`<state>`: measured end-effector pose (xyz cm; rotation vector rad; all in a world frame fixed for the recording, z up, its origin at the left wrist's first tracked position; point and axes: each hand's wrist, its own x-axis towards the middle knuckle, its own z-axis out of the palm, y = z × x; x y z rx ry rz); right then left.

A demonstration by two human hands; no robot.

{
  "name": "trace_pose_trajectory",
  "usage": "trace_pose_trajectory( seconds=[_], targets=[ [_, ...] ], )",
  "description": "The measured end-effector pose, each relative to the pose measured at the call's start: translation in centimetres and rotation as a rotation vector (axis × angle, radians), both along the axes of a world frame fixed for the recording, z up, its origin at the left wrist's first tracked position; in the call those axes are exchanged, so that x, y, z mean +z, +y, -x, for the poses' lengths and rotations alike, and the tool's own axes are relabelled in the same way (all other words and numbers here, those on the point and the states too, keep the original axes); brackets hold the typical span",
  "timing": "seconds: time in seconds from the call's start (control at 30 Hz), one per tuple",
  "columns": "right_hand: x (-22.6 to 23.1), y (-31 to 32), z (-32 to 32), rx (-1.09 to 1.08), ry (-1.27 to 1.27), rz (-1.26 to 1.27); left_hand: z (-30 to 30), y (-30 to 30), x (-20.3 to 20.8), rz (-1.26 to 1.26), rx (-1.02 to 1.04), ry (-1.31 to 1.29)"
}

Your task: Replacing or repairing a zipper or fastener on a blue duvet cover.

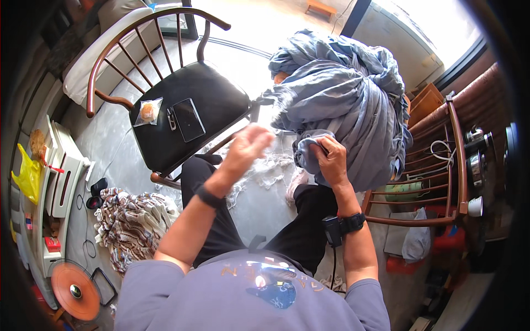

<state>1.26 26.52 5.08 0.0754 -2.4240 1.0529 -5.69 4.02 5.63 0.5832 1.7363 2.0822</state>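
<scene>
A large heap of blue-grey cloth (353, 99) is piled up in front of me, slightly to the right. My right hand (332, 161) grips a bunched fold of it, with fingers and thumb closed over the edge. To the left of that fold, my left hand (248, 150) is raised in the air, apart from the cloth. Motion smears its fingers, so I cannot make out whether anything is in them. White loose threads and lint (270, 168) lie on the floor beneath, between my legs.
A wooden chair with a black seat (182, 80) stands at the left, holding a dark tablet or phone (189, 119), a small metal tool (171, 118) and a wrapped round pastry (147, 112). A patterned textile pile (132, 223) lies lower left. A brown slatted rack (425, 185) is on the right.
</scene>
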Motion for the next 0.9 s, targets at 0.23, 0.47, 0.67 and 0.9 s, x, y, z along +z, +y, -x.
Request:
trace_pose_trajectory(
  seconds=[0.23,0.47,0.67,0.9],
  targets=[
    [-0.2,0.8,-0.6,-0.015,0.012,-0.082,-0.5,4.3,-1.4,0.403,-0.200,0.242],
    [-0.3,0.1,-1.0,0.010,0.013,-0.023,-0.9,2.8,-3.0,0.104,-0.160,-0.039],
    [-0.8,0.6,-0.9,-0.024,0.053,-0.045,-2.7,4.6,-0.3,-0.185,-0.308,-0.367],
    [-0.6,0.1,-0.4,0.019,0.095,-0.214,-4.8,1.3,-4.7,-0.434,-0.378,-0.828]
  ],
)
